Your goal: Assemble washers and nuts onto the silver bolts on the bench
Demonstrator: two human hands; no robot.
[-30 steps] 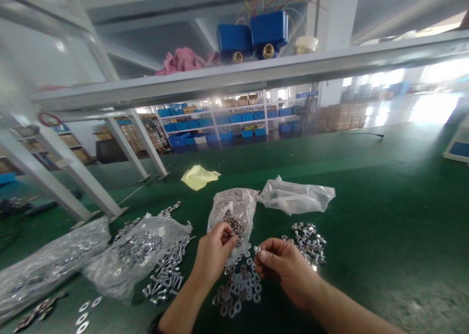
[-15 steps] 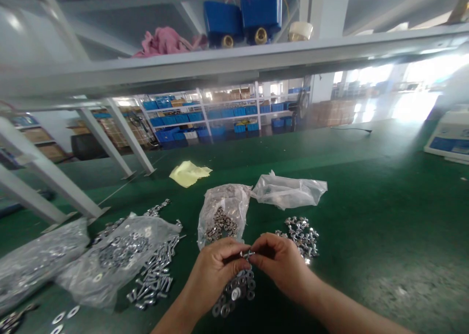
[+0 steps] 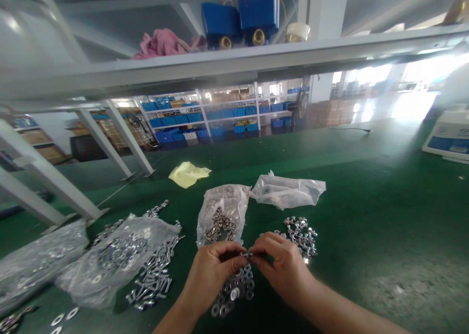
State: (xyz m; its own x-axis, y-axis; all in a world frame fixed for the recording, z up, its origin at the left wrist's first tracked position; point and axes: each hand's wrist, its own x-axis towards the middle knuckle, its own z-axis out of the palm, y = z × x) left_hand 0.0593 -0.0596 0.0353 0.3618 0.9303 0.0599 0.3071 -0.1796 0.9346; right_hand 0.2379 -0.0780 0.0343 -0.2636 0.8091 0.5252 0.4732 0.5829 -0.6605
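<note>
My left hand [image 3: 214, 270] and my right hand [image 3: 284, 263] meet over the green table. Thumb and forefinger of each pinch opposite ends of a small metal bolt [image 3: 246, 254]. Fingertips hide most of it, and I cannot tell what is fitted on it. Below and between the hands lies a pile of flat washers [image 3: 224, 309]. Just behind the left hand sits an open clear bag [image 3: 234, 197] of small nuts [image 3: 220, 225]. A heap of bolts with parts on them [image 3: 302, 236] lies beyond the right hand.
Left of my hands are loose bolts [image 3: 152, 280] and clear bags of hardware [image 3: 120, 251]. Behind are a crumpled plastic bag [image 3: 289, 191] and yellow paper [image 3: 188, 174]. A raised shelf [image 3: 176, 65] crosses overhead, its metal legs [image 3: 130, 138] at left.
Both hands stay together at the bolt. The right fingers have shifted slightly around its end, and less of the bolt shows now. The piles look the same.
</note>
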